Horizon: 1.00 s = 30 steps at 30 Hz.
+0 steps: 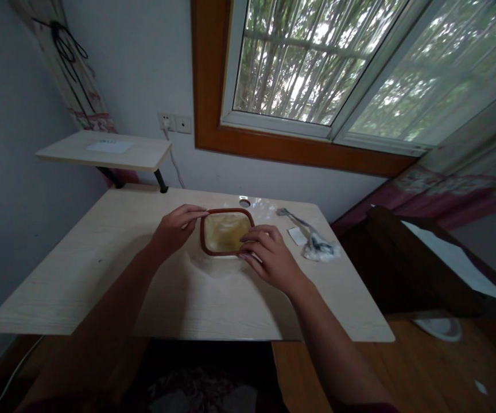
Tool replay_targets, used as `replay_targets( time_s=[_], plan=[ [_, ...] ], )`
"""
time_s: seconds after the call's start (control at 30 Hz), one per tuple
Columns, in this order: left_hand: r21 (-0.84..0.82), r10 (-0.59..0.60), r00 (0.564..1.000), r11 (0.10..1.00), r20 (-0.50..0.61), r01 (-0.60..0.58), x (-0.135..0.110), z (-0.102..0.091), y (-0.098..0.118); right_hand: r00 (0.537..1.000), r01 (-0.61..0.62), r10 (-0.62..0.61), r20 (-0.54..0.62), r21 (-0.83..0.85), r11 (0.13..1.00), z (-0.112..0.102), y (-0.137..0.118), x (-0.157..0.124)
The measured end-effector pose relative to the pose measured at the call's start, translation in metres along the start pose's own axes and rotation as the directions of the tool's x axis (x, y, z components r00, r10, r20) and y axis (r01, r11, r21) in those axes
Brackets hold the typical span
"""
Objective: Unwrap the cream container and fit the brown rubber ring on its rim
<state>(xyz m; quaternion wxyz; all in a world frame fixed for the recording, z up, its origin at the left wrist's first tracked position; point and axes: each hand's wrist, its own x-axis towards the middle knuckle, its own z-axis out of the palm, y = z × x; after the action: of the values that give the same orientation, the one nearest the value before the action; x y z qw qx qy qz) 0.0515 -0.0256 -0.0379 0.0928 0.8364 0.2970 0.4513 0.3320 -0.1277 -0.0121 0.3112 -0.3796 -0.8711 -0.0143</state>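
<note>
A see-through plastic container with a rounded square brown rim stands on the pale wooden desk, its inside looking yellowish. At the container's far left corner, the fingertips of my left hand pinch the rim. The fingers of my right hand are curled over its right side, with the thumb low near the front right corner. Whether a clear lid lies inside the rim, I cannot tell.
Right of the container, a grey-handled brush-like tool lies by a small white card and a crumpled clear plastic bag. A raised shelf holding a paper sheet stands at the desk's back left. Behind is a window.
</note>
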Motion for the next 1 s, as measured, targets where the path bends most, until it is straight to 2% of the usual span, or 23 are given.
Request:
replay_targets(
  time_s=[0.1,0.3,0.47,0.7,0.83,1.0],
  plan=[
    [-0.046,-0.076,0.997,0.996,-0.007,0.075,-0.005,0.000,0.010,1.000,0.022,-0.023,0.013,0.039,0.999,0.002,-0.003,0.002],
    [-0.156,-0.208,0.977,0.964,0.048,0.214,-0.012,0.003,0.022,0.999,0.037,-0.038,0.008,0.123,0.992,-0.001,-0.001,0.008],
    [-0.195,-0.258,0.964,0.944,0.066,0.266,-0.014,0.011,0.024,0.993,-0.085,0.095,-0.074,0.120,0.989,-0.004,0.013,0.018],
    [-0.282,-0.332,0.941,0.898,0.067,0.337,-0.019,0.022,0.033,0.986,-0.160,0.149,0.070,0.188,0.969,0.013,0.025,0.021],
    [-0.304,-0.372,0.927,0.880,0.036,0.365,-0.022,0.027,0.036,0.983,-0.173,0.156,0.093,0.227,0.958,0.019,0.029,0.019],
    [-0.292,-0.367,0.930,0.887,0.023,0.358,-0.024,0.030,0.036,0.982,-0.182,0.164,0.093,0.245,0.952,0.020,0.031,0.019]
  ],
)
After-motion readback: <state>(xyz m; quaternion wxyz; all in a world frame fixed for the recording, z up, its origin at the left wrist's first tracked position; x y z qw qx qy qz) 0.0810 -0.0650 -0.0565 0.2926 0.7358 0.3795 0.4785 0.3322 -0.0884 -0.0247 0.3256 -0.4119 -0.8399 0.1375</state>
